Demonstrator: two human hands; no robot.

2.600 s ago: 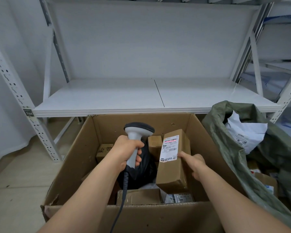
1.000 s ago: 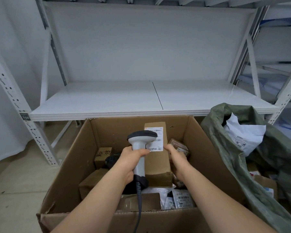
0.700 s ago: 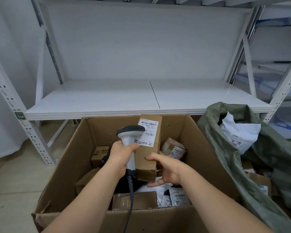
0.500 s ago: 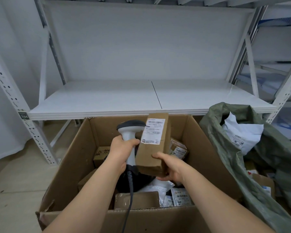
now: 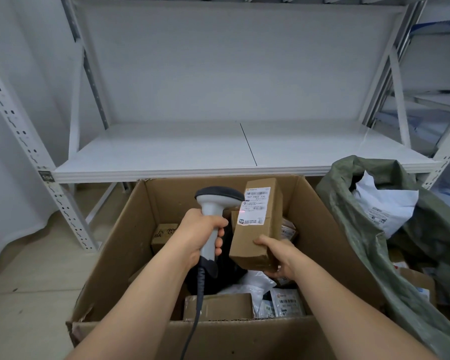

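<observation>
My left hand [image 5: 200,236] grips the handle of a grey corded barcode scanner [image 5: 213,203], whose dark head points to the right. My right hand [image 5: 278,253] holds a long brown cardboard parcel [image 5: 257,240] by its lower end, upright above a large open carton [image 5: 115,255]. A white shipping label [image 5: 255,209] on the parcel faces me, and a thin red scan line crosses it beside the scanner head.
Inside the carton lie several small brown boxes, white mailers and a black bag. A green woven sack [image 5: 390,229] with a white mailer [image 5: 385,201] stands at the right. Behind the carton runs a white metal shelf [image 5: 192,152].
The parcel came up from among the carton's contents; my right hand shifted from its side to its lower end. It now stands closer to the scanner head, with a red line on the label.
</observation>
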